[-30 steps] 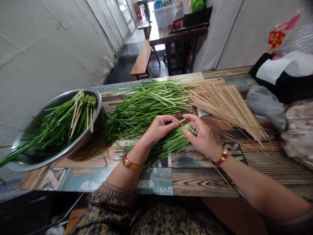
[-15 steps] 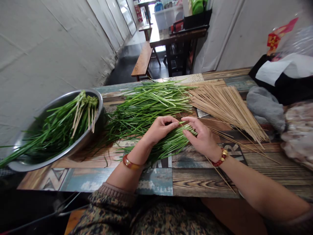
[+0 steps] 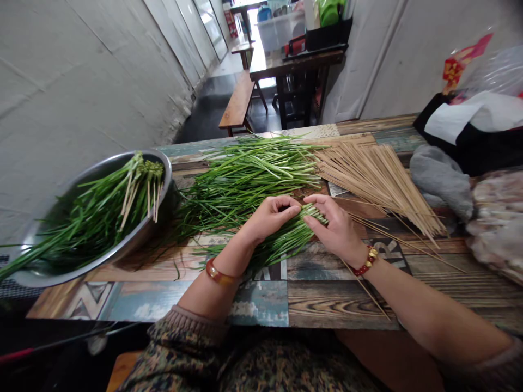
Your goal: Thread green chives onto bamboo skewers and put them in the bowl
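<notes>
My left hand (image 3: pixel 269 219) is closed, thumb and forefinger pinching a small bunch of chives (image 3: pixel 291 239) near its pale cut ends. Facing it, my right hand (image 3: pixel 340 231) curls its fingers and thumb around the same ends. The leaves trail down and left beneath my left hand onto the table. A thin bamboo skewer (image 3: pixel 373 298) sticks out below my right wrist; its other end is hidden, so I cannot tell whether it is held. Just beyond my hands lies a larger heap of loose chives (image 3: pixel 255 177).
Bamboo skewers (image 3: pixel 379 182) fan out at the right. A steel basin (image 3: pixel 161 233) at the left holds chives and skewered bundles (image 3: pixel 141 182). A grey mesh bundle (image 3: pixel 441 179) and a bag of pale pieces (image 3: pixel 496 223) sit far right. Beyond the table stands a bench (image 3: pixel 238 100).
My hands stay at the chive ends, with only slight finger shifts. The view has moved a little.
</notes>
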A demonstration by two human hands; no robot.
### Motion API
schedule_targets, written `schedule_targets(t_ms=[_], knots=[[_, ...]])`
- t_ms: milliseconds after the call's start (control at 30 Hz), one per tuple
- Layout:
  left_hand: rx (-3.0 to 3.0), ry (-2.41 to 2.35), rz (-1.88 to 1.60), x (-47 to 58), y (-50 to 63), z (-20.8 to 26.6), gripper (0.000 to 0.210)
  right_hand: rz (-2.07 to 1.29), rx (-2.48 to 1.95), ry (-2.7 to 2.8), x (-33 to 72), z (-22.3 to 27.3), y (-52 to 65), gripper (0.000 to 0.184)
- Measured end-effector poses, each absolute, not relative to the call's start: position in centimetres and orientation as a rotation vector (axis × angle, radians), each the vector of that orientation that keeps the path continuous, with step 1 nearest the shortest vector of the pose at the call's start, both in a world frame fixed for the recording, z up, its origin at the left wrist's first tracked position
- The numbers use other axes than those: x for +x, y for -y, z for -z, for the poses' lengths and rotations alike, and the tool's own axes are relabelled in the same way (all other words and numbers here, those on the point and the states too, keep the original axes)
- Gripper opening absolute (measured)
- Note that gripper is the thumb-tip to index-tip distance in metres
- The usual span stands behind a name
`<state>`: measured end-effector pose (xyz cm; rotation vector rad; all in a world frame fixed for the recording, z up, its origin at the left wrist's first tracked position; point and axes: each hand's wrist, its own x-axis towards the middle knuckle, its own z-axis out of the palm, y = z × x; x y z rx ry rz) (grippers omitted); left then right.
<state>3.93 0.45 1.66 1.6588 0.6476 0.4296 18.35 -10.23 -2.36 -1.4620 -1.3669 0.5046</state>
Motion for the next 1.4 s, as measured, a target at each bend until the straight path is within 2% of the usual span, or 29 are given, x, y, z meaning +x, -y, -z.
schedule_targets(t_ms=[133,200,400,567,767,1400], knots=[[1.6,-0.66,-0.449,3.6,-0.8,-1.8,0.029,-0.642,-1.446,1.323,18.8,2.4,10.1,0.049],[1.556,-0.669,-0.471,3.4,-1.0,-1.9,0.029,-0.685,-1.433,1.295,19.0,2.4,10.0,0.051],[1.461,-0.792,-0.628,2.7,-1.6,-2.2,0.027,-0.749,-1.492,1.373,20.0,1.3,10.4,0.025],[1.444,-0.815,-0.689,2.5,-1.8,-2.3,0.027,-0.575,-1.53,1.561,20.6,0.4,10.7,0.015],[1.367,-0.684,-0.509,2.2,-1.8,-2.6,0.043,-0.457,-1.527,1.569,20.4,0.6,10.6,0.014],[1.353,-0.75,-0.322,2.3,-1.2,-1.9,0.039,-0.321,-1.502,1.616,19.7,0.9,10.6,0.018]])
